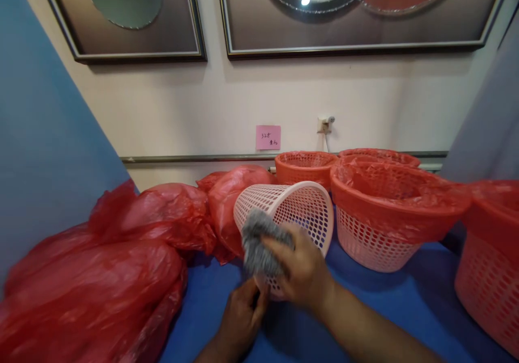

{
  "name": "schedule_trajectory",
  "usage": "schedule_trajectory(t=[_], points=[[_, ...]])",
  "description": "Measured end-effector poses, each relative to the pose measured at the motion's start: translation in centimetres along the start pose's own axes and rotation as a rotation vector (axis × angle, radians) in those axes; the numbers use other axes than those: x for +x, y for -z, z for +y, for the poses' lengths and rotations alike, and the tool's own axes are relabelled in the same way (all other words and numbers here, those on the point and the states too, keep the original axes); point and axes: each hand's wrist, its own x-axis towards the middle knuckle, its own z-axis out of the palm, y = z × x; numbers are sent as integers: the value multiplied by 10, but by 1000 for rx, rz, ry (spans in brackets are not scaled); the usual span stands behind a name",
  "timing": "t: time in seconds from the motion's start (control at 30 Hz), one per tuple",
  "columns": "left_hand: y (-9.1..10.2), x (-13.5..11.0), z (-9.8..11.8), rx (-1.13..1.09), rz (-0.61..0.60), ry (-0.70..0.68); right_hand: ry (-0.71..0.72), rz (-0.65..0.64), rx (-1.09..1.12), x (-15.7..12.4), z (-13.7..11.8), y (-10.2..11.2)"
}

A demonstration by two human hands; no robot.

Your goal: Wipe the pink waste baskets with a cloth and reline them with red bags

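A made-up workroom rather than a home or shop: a long table (405,303) draped in blue cloth stands against a cream wall with large framed pictures (348,22), a socket (324,125) and a handwritten pink note (268,137) — crowded with identical plastic baskets (377,244) and red bags (93,282).

Matt plastic basket (300,206) – fuzzy cloth (259,244), v. glossy bags (101,282).

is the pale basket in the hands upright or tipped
Tipped: the pale basket lies sideways, right hand pressing a grey cloth on its wall, left hand underneath.
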Motion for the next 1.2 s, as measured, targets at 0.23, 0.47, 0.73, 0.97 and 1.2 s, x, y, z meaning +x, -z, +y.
schedule_trajectory(t=[0.23, 0.47, 0.73, 0.97, 1.2], points=[[9, -4, -4, 58, -94, -38, -513, 173, -279, 50, 75, 40], [14, -3, -5, 37, -93, -60, -848, -282, -538, -22, 96, 35], [6, -5, -6, 12, -59, -58, -849, -566, -255, -78, 60, 7], [5, -3, 2, -111, -72, -90, -514, -330, 319, -69, -32, -16], [6, -4, 2, -87, -142, -196, -462, 196, 418, 8, -19, -19]])
